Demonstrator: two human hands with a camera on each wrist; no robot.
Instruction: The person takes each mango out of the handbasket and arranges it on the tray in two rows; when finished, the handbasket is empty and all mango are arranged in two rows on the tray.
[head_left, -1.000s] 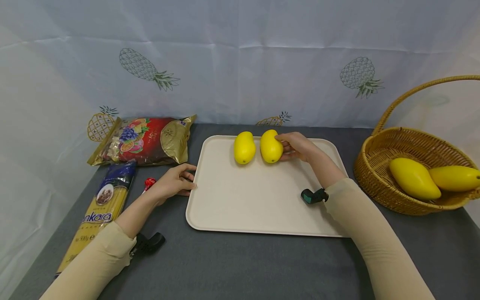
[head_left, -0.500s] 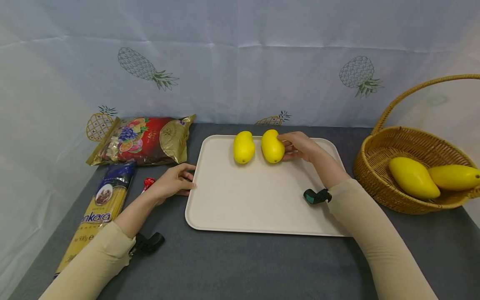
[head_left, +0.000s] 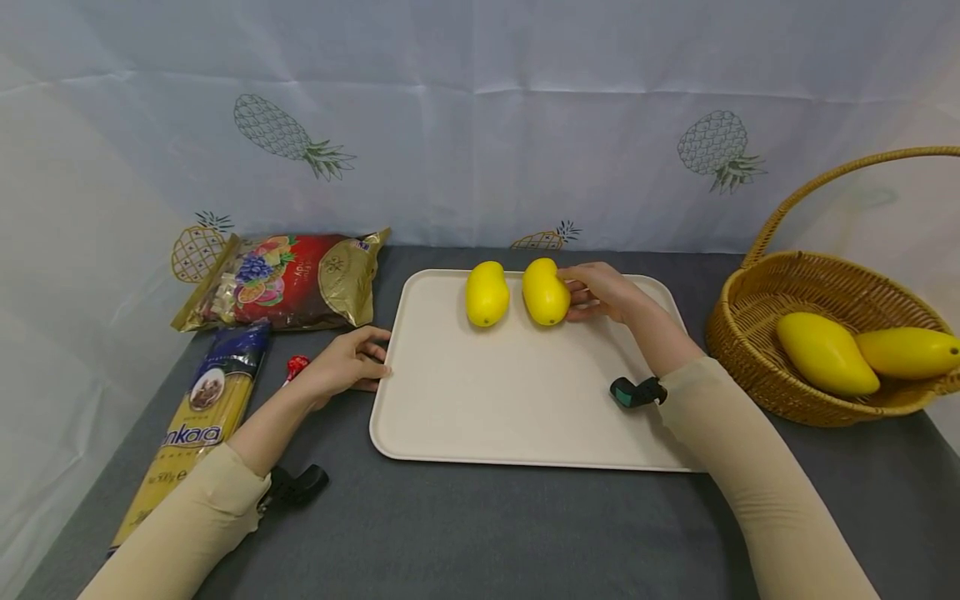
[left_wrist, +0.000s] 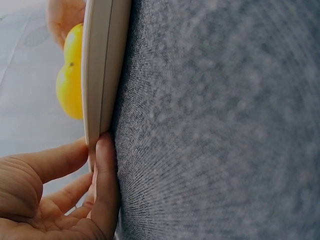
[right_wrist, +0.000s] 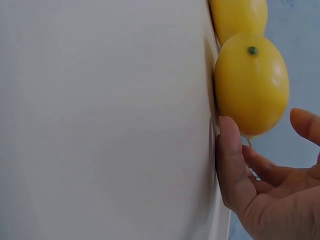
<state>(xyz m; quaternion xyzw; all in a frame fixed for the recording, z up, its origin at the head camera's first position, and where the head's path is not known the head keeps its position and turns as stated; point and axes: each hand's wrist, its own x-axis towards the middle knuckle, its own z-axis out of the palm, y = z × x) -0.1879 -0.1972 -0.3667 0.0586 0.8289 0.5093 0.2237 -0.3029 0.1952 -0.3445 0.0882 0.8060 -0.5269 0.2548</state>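
A cream-coloured tray (head_left: 510, 392) lies on the grey cloth. My left hand (head_left: 341, 362) is at its left side; the left wrist view shows the thumb above and a finger below pinching the tray rim (left_wrist: 95, 75). Two yellow mangoes (head_left: 487, 294) stand side by side near the tray's far edge. Close at the right mango (head_left: 546, 292) is my right hand (head_left: 600, 292). In the right wrist view the fingers (right_wrist: 230, 160) are loosely spread, one tip right at the lower end of that mango (right_wrist: 252, 90), none curled round it.
At right stands a wicker basket (head_left: 738, 367) with a tall handle, two more mangoes (head_left: 828, 354) inside. On the left lie a red-and-gold candy bag (head_left: 300, 279), a spaghetti pack (head_left: 198, 425) and a red-wrapped lollipop (head_left: 297, 367). A pineapple-print cloth (head_left: 480, 167) hangs behind.
The right mango has shifted slightly to the right on the tray, and my right hand and forearm have eased a little the same way. My left hand has stayed at the tray rim.
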